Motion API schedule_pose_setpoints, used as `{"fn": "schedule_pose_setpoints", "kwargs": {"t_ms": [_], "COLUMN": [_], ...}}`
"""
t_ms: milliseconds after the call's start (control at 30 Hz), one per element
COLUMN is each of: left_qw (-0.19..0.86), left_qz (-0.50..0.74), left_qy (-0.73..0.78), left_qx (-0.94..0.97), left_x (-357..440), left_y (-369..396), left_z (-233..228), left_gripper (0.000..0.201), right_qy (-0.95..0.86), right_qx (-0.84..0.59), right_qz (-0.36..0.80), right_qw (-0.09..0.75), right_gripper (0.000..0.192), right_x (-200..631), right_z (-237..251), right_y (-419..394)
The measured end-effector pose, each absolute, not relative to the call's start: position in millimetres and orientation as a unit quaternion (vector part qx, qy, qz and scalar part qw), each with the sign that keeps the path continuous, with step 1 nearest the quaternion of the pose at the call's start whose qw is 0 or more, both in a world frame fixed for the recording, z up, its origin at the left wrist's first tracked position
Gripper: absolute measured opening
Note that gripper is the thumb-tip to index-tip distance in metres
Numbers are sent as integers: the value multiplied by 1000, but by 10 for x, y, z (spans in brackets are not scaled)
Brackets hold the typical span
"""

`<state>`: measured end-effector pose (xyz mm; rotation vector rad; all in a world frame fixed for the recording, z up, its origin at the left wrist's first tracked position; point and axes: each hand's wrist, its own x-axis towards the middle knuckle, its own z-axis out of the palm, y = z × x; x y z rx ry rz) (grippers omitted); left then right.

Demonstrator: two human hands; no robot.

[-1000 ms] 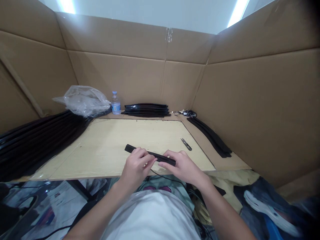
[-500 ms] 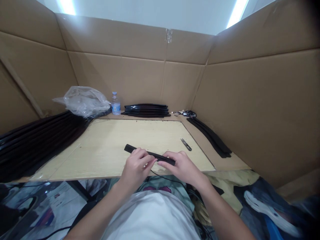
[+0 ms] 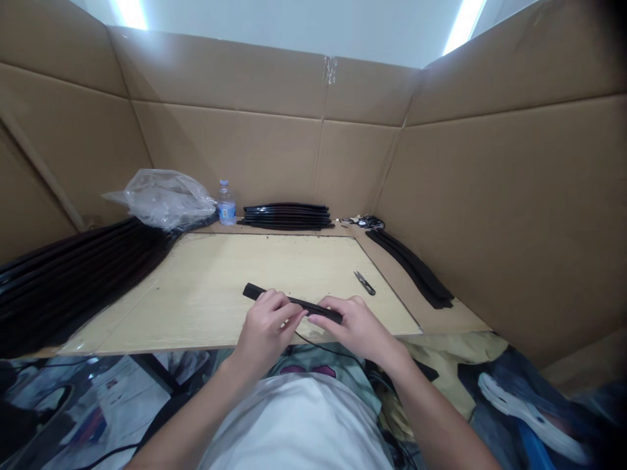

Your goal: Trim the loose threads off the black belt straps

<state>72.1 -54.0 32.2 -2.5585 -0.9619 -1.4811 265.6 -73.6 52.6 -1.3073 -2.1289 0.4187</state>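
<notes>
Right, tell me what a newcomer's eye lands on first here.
First, the two hands, left hand and right hand, gripping a short black strip over the near edge of the pale wooden board. Then the big heap of long black strips along the left side, with a crumpled clear plastic bag at its far end. Cardboard walls enclose everything.
</notes>
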Motion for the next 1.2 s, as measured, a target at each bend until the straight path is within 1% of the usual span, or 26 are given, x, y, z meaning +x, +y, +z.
{"fn": "schedule_pose_setpoints", "kwargs": {"t_ms": [233,600,833,933,1067,1200], "left_qw": [14,-4,-41,-31,-12,-32], "left_qz": [-471,-462,-424,-407,-413,-431], "left_qy": [-309,-327,-350,-343,-352,-380], "left_qx": [-826,-824,-835,-846,-840,-818], "left_x": [712,704,643,548,337,133], "left_y": [-547,-552,-541,-502,-419,-364], "left_z": [322,316,373,439,567,689], "left_gripper": [11,15,16,16,15,14], "right_qy": [-808,-812,-821,-827,-848,-878], "right_qx": [-493,-497,-514,-517,-479,-405], "right_qz": [139,95,29,-13,-37,-50], "right_qw": [293,293,246,222,225,250], "right_gripper": [31,33,34,35,35,33], "right_x": [2650,2665,2706,2734,2794,2832], "right_z": [522,493,453,439,441,443], "right_y": [-728,-723,-709,-692,-663,-654]}}
